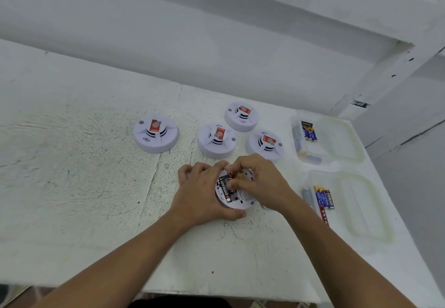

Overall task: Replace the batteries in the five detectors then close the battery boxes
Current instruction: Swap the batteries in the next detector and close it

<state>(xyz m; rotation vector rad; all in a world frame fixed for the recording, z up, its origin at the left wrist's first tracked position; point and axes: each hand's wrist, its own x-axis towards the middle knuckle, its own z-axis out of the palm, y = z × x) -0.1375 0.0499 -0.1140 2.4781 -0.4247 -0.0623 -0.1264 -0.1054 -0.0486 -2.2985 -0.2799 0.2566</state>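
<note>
A white round detector [237, 203] lies face down in front of me with its battery box open. A black and red battery [226, 190] sits in the box. My left hand [204, 192] clasps the detector's left rim. My right hand [255, 177] pinches a second black and red battery [230, 174] at the top of the box. Several other white detectors stand face up behind: one at the left [156, 134], one in the middle [216, 140], one at the back [241, 116], one at the right [265, 144].
Two clear plastic boxes lie open at the right: the far box [337, 139] holds blue batteries [309, 131], the near box [356, 211] holds blue and black batteries [323, 198]. The white table [72, 187] ends near my body and at the right.
</note>
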